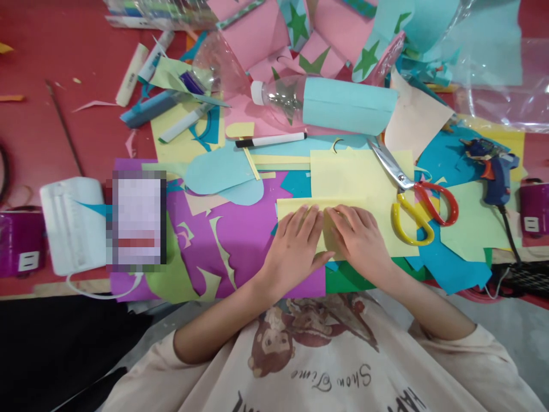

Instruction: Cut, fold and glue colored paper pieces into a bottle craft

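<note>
My left hand (298,243) lies flat on a folded strip of yellow paper (321,202), fingers stretched along its upper fold. Beside it, my right hand (359,236) presses on the same strip with extended fingers, the two sets of fingertips nearly meeting. Under and behind the strip is a larger pale yellow sheet (360,174). Scissors (402,182) with red and yellow handles rest partly open on that sheet, right of my right hand. A black-and-white marker (271,139) and a light blue rounded paper cutout (217,171) lie farther up to the left.
A plastic bottle (349,106) wrapped in light blue paper lies behind the sheet. A blue glue gun (500,177) sits at right, its cord trailing forward. Purple paper (244,246) with scraps spreads left. A white device (71,223) stands near a blurred screen. Several markers (132,74) lie upper left.
</note>
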Tool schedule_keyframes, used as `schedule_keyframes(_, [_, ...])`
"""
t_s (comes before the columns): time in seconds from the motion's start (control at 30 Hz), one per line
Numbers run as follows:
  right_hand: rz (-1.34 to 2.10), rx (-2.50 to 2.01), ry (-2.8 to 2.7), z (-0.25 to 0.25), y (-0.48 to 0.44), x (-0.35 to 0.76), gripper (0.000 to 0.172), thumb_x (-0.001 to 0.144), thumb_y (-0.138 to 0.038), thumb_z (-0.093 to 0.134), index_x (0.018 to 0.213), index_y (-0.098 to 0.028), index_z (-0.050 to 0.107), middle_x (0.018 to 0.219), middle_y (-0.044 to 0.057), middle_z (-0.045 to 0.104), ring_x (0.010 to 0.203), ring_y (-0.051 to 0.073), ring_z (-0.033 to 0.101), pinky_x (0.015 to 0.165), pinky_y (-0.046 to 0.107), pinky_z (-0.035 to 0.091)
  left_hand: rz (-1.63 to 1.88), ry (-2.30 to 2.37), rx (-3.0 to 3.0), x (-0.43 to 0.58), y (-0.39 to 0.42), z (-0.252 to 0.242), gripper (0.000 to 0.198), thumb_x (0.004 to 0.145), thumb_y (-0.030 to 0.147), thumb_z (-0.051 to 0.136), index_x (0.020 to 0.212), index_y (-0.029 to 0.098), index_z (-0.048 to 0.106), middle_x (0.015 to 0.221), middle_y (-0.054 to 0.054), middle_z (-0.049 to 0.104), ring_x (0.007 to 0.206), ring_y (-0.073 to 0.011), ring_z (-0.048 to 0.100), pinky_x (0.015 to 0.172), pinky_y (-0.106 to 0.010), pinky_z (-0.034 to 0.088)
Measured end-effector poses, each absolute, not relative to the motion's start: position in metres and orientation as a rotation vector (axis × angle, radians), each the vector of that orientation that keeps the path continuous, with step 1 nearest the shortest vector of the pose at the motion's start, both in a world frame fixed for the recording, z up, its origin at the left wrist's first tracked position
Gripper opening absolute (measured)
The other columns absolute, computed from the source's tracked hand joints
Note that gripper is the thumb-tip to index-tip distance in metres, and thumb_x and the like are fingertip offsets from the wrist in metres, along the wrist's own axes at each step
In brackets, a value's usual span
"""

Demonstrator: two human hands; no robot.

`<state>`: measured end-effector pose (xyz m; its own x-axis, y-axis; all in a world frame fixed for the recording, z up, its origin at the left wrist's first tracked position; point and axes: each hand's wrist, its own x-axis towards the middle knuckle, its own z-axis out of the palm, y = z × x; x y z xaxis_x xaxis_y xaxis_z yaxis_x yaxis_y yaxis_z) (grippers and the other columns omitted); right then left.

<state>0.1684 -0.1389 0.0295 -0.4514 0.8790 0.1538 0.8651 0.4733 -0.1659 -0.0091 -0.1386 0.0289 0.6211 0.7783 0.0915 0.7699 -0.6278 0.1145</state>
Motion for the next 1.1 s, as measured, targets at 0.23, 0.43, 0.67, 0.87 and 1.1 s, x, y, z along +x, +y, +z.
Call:
schedule_keyframes(0.23, [0.185,-1.577,-2.594,0.036,-0.126,0.161,0.041,0.094,-0.016,0.044,0.133,-0.006,0.053,0.113,0.014,0.063,0.094,0.025,0.051,0.080,0.038,0.049,0.171,1.305,2.658,-0.008,-0.132,0.038,0.062,0.087,0.049,0.059,0.130,0.005,0.053,0.137,-0.021,0.054,0.127,-0.0334,0.051,0.099,-0.044,0.048])
schedule_keyframes(0.43, [0.205,-1.617,-2.599,0.035,-0.126,0.160,0.044,0.095,-0.015,0.040,0.137,-0.008,0.048,0.114,0.014,0.062,0.093,0.024,0.050,0.080,0.038,0.048,0.060,1.324,2.592,-0.006,-0.128,0.045,0.062,0.085,0.046,0.063,0.133,0.008,0.051,0.145,-0.020,0.047,0.129,-0.0333,0.049,0.097,-0.045,0.050])
schedule_keyframes(0.67, [0.162,-1.669,-2.621,0.034,-0.125,0.156,0.046,0.092,-0.017,0.048,0.138,-0.010,0.048,0.114,0.012,0.062,0.092,0.025,0.047,0.076,0.039,0.044,-0.055,1.373,2.625,-0.001,-0.126,0.051,0.058,0.085,0.045,0.062,0.132,0.012,0.053,0.146,-0.015,0.049,0.122,-0.0325,0.052,0.090,-0.045,0.053])
schedule_keyframes(0.87, [0.123,-1.691,-2.632,0.034,-0.124,0.154,0.047,0.091,-0.015,0.050,0.138,-0.010,0.048,0.113,0.012,0.062,0.090,0.025,0.046,0.073,0.038,0.041,-0.092,1.375,2.639,0.000,-0.123,0.053,0.051,0.088,0.046,0.058,0.128,0.015,0.055,0.144,-0.014,0.051,0.116,-0.0318,0.054,0.086,-0.045,0.054])
schedule_keyframes(1.1, [0.120,-1.678,-2.664,0.038,-0.120,0.154,0.044,0.090,-0.014,0.048,0.134,-0.008,0.051,0.108,0.012,0.062,0.090,0.025,0.047,0.074,0.038,0.039,-0.106,1.392,2.621,0.000,-0.119,0.056,0.046,0.089,0.049,0.053,0.122,0.018,0.058,0.144,-0.012,0.050,0.111,-0.0319,0.056,0.081,-0.044,0.055])
